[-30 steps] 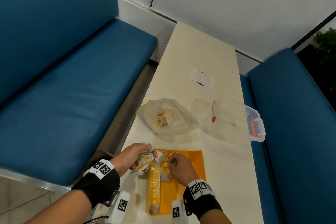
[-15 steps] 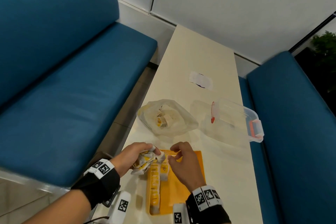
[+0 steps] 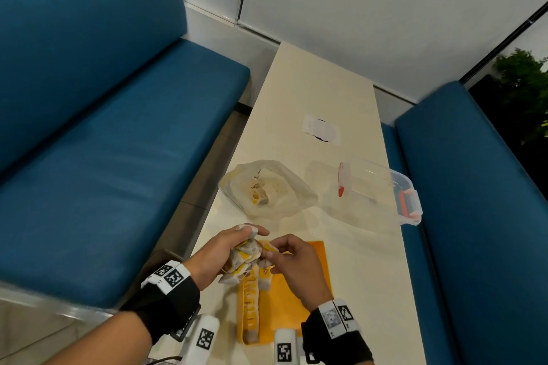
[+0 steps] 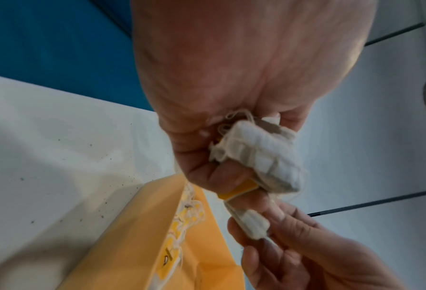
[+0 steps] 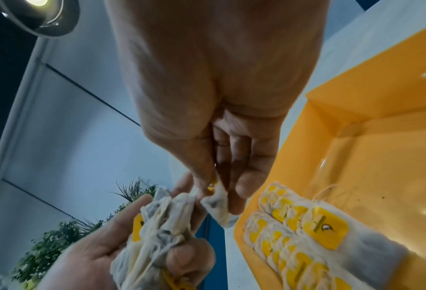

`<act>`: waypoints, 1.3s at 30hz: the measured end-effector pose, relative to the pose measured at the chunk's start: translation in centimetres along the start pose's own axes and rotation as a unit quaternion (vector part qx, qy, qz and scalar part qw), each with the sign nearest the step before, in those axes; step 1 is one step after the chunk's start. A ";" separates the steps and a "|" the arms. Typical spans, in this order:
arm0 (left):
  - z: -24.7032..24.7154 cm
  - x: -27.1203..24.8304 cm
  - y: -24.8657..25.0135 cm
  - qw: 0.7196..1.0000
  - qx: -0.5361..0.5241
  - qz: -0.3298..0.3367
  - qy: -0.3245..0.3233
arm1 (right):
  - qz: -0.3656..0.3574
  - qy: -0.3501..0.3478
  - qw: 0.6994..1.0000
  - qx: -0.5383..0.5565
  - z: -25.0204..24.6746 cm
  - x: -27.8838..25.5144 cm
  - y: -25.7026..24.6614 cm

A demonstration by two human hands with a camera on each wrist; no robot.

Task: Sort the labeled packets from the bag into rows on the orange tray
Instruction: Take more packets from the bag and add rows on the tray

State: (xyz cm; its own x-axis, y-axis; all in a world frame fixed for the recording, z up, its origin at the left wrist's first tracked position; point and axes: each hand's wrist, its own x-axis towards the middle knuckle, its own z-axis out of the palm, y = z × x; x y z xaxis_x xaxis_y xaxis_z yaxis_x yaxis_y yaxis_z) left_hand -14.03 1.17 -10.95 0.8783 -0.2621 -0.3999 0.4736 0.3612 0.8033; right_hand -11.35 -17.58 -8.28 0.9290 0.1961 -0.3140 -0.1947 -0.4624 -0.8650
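Note:
My left hand [image 3: 225, 252] grips a bundle of white tea-bag packets [image 3: 244, 259] with yellow labels, held just above the far left corner of the orange tray [image 3: 296, 299]. The same bundle [image 4: 261, 151] fills that hand's fingers in the left wrist view. My right hand [image 3: 284, 255] pinches one packet [image 5: 218, 204] by its top, right beside the bundle [image 5: 162, 225]. A row of packets [image 3: 250, 305] lies along the tray's left side, with a shorter second row [image 3: 264, 278] next to it. The clear plastic bag [image 3: 267, 190] with more packets lies further up the table.
A clear plastic box [image 3: 379, 190] with orange clasps stands to the right of the bag. A white label [image 3: 321, 130] lies further up the cream table [image 3: 367, 275]. Blue benches [image 3: 103, 157] flank the table on both sides. The tray's right half [image 5: 380, 153] is bare.
My right hand has lifted off the second row in the tray and come up to the bundle in my left hand, where it now pinches a single packet.

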 end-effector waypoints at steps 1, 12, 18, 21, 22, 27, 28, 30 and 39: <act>-0.2 0.0 -0.1 1.000 -0.014 -0.009 0.001 | -0.001 0.010 1.000 -0.008 -0.1 0.0 0.2; -2.3 -0.8 -1.2 0.995 -0.058 -0.063 0.050 | 0.081 -0.035 0.995 -0.055 -3.0 -0.2 2.9; -2.0 -1.0 -2.1 0.993 -0.037 -0.094 0.060 | 0.145 -0.100 0.981 -0.084 -1.6 0.2 4.8; -1.6 -1.0 -2.4 0.992 -0.029 -0.103 0.064 | 0.173 -0.114 0.972 -0.112 -0.6 0.8 5.3; -1.5 -0.9 -2.4 0.992 -0.028 -0.104 0.065 | 0.180 -0.113 0.970 -0.114 -0.4 1.0 5.3; -1.3 -0.8 -2.5 0.992 -0.022 -0.103 0.072 | 0.172 -0.091 0.971 -0.141 0.3 1.9 5.9; -1.2 -0.8 -2.5 0.992 -0.021 -0.103 0.073 | 0.170 -0.084 0.970 -0.150 0.4 2.0 5.9; -1.2 -0.7 -2.6 0.992 -0.016 -0.103 0.075 | 0.163 -0.074 0.970 -0.164 0.6 2.0 6.0; -1.7 -0.6 -3.0 0.991 0.005 -0.110 0.078 | 0.120 -0.033 0.968 -0.219 1.5 2.5 5.7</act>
State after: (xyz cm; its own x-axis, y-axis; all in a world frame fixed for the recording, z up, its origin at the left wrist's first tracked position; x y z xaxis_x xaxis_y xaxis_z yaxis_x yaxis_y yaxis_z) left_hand -15.84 1.78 -13.88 0.7544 -0.1916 -0.6278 0.6540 0.3017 0.6937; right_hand -10.65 -18.40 -14.57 0.8482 0.0858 -0.5227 -0.2372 -0.8208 -0.5196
